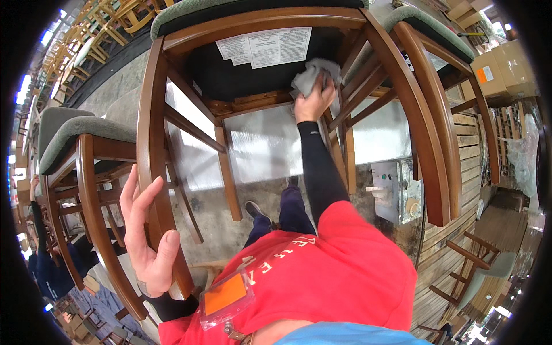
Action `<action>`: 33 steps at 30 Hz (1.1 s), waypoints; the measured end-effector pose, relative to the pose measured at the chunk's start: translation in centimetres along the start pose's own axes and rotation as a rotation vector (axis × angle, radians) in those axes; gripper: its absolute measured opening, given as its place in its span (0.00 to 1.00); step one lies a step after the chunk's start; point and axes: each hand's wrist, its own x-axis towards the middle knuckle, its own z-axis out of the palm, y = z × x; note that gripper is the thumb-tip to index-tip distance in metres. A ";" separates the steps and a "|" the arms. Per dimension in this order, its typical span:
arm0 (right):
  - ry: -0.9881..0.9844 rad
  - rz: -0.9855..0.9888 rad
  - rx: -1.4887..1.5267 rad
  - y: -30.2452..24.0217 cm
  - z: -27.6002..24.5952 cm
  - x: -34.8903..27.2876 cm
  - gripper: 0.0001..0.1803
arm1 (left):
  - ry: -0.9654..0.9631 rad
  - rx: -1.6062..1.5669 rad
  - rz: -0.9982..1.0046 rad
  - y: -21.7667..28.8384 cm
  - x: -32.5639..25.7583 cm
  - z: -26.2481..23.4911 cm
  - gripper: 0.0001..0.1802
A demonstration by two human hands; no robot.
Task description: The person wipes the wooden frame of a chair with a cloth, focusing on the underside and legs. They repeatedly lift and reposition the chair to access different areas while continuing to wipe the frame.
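A brown wooden chair (pixel 261 22) with a grey-green cushion stands in front of me, its black underside and long legs in sight. My right hand (pixel 316 102) reaches under the seat, its fingers closed on a crumpled grey cloth (pixel 307 76). The cloth lies against the right part of the underside, beside a white printed label sheet (pixel 280 47). Down at the near left chair leg (pixel 154 109), my left hand (pixel 148 238) has its fingers stretched out and its thumb apart. Its palm side is at the leg; whether it presses on the wood I cannot tell.
Similar chairs stand close by on the left (pixel 86 155) and right (pixel 422 75). A silvery wrapped surface (pixel 261 144) lies behind the legs. Cardboard boxes (pixel 506 69) are at the far right, above wooden slats (pixel 467 149). Another person (pixel 52 273) is at the far left.
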 end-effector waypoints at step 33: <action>-0.052 1.094 1.871 -14.6 -9.4 14.4 0.37 | -0.107 -0.039 0.064 -0.1 -0.3 -1.4 0.33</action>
